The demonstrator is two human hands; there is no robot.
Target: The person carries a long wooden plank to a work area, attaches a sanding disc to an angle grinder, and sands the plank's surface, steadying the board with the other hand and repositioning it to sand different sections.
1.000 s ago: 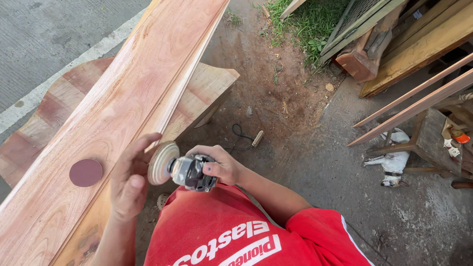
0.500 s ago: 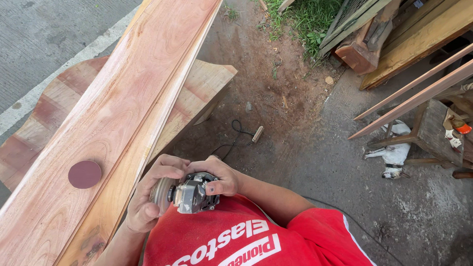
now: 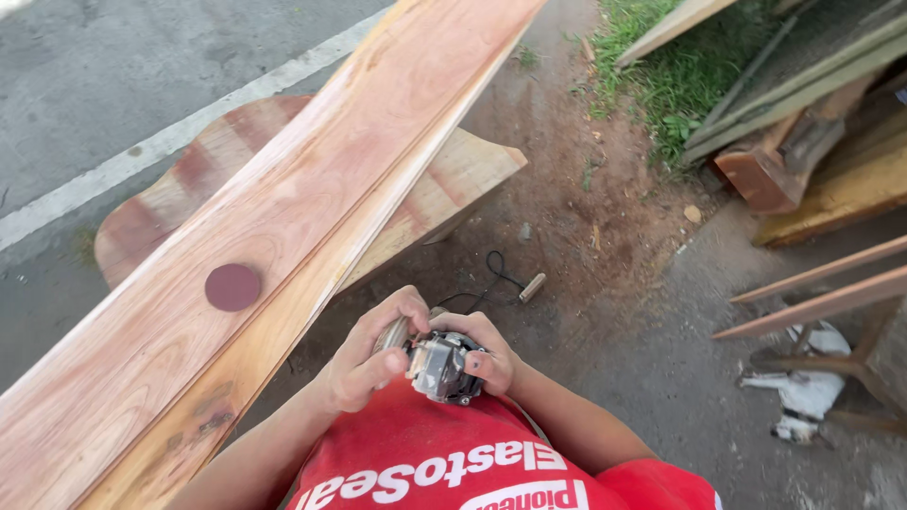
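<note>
Outdoors on bare dirt beside a road, a person holds a grinder close to the chest, at 6 o'clock. Left hand closes its grip on the disc end; right hand clasps the motor body. At 9 o'clock a loose sanding disc lies on the long plank, whose face looks smooth; the grinder is off the wood.

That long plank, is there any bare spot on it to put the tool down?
The long plank is bare on both sides of the round maroon sanding disc. Near the chest it is crowded: left hand and right hand hold the grinder.
</note>
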